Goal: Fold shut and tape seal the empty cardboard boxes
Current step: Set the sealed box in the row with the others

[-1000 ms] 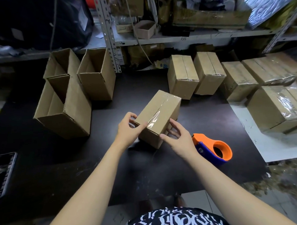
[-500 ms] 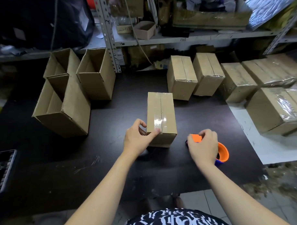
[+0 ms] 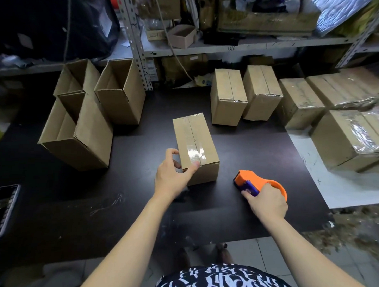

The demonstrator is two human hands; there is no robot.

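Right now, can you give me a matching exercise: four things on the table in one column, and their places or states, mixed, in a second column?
Things
1. centre box
2. dispenser
3. open boxes
4. phone

Places or states
A. at the left edge of the table
B. gripped by the right hand
C. untaped, at the back left
D. taped on top, held by the left hand

Pairs: 1-D, 2-B, 3-C, 4-A
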